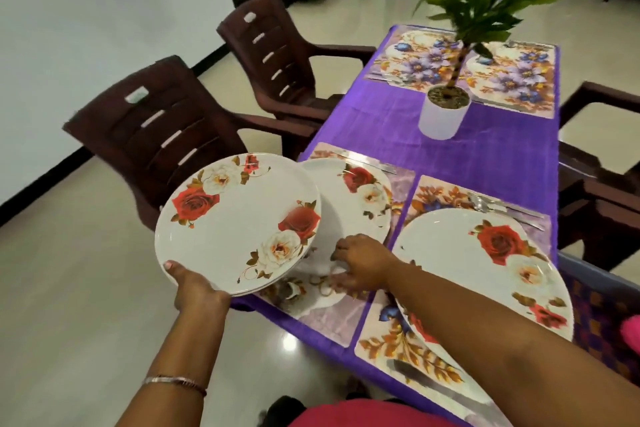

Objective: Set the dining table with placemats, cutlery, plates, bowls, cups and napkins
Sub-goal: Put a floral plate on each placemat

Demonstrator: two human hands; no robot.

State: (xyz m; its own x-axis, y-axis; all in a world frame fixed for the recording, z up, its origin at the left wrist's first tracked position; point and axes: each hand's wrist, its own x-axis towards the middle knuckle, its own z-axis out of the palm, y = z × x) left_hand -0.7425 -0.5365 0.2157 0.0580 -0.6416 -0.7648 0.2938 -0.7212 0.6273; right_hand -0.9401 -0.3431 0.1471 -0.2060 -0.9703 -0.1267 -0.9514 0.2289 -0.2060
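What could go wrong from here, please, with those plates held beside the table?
The stack of plates is held off the table's edge by the left hand alone, at one rim; a weak grip could tip it. The right hand is setting a plate partly under that stack, so they may knock together.

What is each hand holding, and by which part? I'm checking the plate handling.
The left hand grips a stack of rose-patterned plates by its near rim. The right hand rests its fingers on the near edge of the plate on the placemat.
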